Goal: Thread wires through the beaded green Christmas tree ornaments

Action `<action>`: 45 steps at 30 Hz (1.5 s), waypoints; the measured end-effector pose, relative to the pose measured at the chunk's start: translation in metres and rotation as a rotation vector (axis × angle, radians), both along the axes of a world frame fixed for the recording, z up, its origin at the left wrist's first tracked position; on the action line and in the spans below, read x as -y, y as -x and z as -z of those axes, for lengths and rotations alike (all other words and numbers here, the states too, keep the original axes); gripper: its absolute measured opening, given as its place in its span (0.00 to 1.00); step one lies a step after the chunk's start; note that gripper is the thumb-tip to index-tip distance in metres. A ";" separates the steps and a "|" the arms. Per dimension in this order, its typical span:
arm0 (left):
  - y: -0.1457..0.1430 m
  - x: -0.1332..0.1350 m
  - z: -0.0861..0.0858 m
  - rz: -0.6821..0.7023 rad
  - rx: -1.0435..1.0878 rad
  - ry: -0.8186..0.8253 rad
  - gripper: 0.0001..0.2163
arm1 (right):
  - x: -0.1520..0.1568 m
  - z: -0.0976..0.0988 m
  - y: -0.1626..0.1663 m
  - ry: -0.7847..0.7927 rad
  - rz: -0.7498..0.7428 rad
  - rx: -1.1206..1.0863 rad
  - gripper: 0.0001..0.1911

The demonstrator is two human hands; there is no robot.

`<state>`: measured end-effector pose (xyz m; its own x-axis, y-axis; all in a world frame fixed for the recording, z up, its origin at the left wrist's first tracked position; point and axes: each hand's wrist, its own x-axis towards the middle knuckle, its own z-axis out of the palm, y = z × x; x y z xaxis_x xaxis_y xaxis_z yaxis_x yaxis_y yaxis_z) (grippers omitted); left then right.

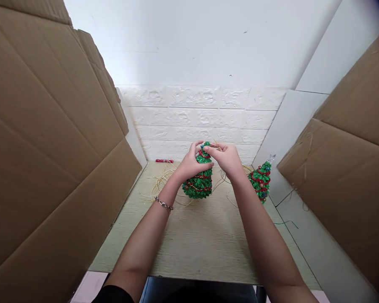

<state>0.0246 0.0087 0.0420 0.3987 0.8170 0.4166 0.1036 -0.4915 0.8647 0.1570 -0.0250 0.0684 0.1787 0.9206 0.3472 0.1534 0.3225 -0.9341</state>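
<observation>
A small green Christmas tree (198, 185) with red garlands stands on the table between my hands. My left hand (194, 162) wraps round its upper part, thumb on the near side and fingers behind. At the tip, my right hand (225, 158) is closed in a pinch, thumb and fingers on the green top beside a small blue bauble (202, 146). A thin gold wire (217, 144) sticks up by the right fingers; whether they grip it too I cannot make out.
A second decorated tree (260, 181) with a clear star stands at the right. Coils of gold wire (159, 185) lie at the left, near a red bundle (164, 160). A green strand (287, 223) lies at right. Cardboard (50, 147) walls flank the table (205, 244).
</observation>
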 end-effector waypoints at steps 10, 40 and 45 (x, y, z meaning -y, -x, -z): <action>-0.006 0.001 0.009 0.064 0.130 0.057 0.44 | 0.002 -0.001 -0.003 -0.035 0.068 0.076 0.15; 0.001 0.035 0.051 -0.343 0.152 -0.102 0.37 | 0.012 -0.004 0.016 -0.202 0.128 0.100 0.23; 0.002 0.028 0.052 -0.255 0.392 0.122 0.28 | 0.010 -0.003 0.002 -0.179 0.202 0.106 0.31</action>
